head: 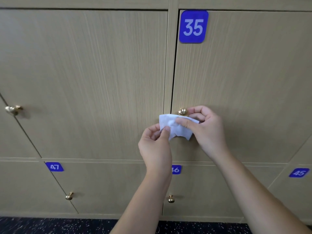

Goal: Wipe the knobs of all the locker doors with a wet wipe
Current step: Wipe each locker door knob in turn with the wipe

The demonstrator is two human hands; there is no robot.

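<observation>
A white wet wipe [175,126] is stretched between both hands just below the brass knob [183,111] of locker door 35 [244,78]. My left hand [156,146] pinches the wipe's lower left edge between thumb and fingers. My right hand [205,127] pinches its upper right part, with one fingertip close to the knob's right side. The knob itself is uncovered. Other brass knobs show on the door at far left [13,109] and on the lower doors 47 [69,196] and 46 [171,199].
The lockers are pale wood with blue number plates: 35 [193,26], 47 [54,166], 45 [299,173]. The plate of 46 is partly hidden behind my left wrist. A dark speckled floor [50,225] runs along the bottom.
</observation>
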